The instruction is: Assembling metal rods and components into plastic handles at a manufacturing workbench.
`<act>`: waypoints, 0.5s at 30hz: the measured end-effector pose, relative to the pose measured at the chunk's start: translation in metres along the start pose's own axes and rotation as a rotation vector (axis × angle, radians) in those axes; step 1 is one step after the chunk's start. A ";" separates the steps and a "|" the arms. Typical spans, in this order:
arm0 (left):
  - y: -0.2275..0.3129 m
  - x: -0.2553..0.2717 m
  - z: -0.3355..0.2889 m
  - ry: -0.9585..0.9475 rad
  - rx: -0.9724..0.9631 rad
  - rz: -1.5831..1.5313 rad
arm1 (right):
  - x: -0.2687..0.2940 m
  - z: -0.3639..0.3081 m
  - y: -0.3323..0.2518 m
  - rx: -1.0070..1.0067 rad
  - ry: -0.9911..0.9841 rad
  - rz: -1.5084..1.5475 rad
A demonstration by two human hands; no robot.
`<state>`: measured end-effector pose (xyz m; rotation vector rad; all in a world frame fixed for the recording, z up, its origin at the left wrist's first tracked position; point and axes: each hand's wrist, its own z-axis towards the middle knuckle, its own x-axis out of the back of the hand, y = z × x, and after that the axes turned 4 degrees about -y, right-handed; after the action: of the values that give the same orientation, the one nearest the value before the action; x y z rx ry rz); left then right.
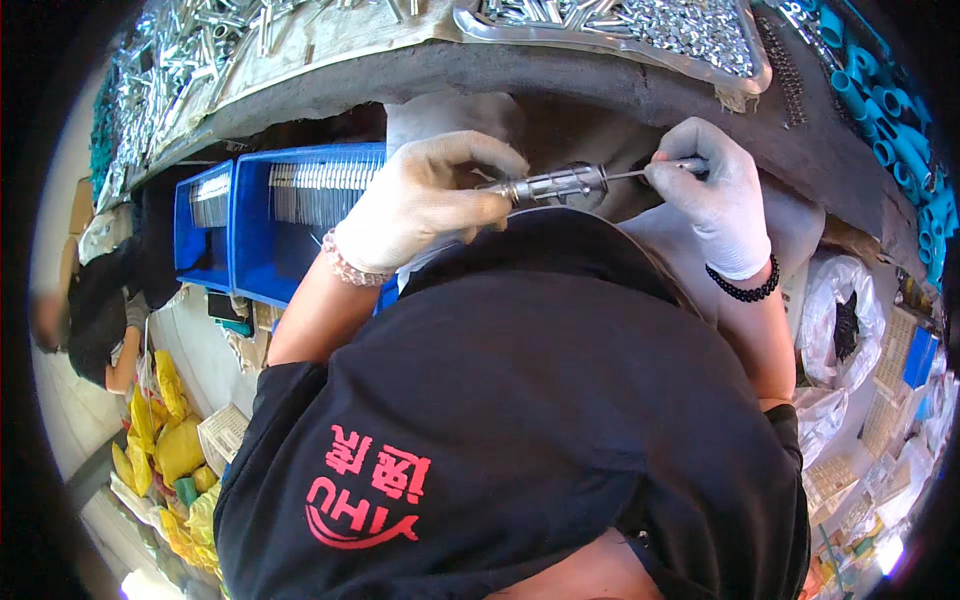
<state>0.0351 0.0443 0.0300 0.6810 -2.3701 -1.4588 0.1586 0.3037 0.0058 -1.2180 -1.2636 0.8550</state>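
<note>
Our gloved left hand (428, 205) is wrapped around one end of the metal cylinder (556, 184), steadying it before us; our right hand (708, 198) pinches the thin rod (627, 174) at the other end, seemingly to keep both aligned, though the exact grip is hidden. Blue bins (234, 230) stand within left reach; beyond, a tray (640, 54) contains loose parts (690, 35)

The metal tool (560, 184) is gleaming against matt cloth gloves (405, 205). Metal parts (690, 35) are glinting on the bench (385, 45), whose cloth edging (560, 85) is looking dull and rough. Smooth plastic bins (234, 225) are shining softly.
</note>
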 end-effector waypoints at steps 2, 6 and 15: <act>0.002 -0.003 -0.003 0.069 0.005 -0.029 | -0.009 0.002 0.002 0.037 0.000 -0.071; -0.012 -0.003 0.003 0.018 -0.036 -0.073 | -0.023 0.006 0.000 0.008 0.004 -0.036; -0.016 -0.008 0.009 0.033 -0.102 0.020 | -0.028 0.005 0.001 0.031 -0.013 -0.101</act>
<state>0.0416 0.0487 0.0114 0.6488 -2.2539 -1.5360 0.1491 0.2780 -0.0023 -1.1166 -1.3066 0.8074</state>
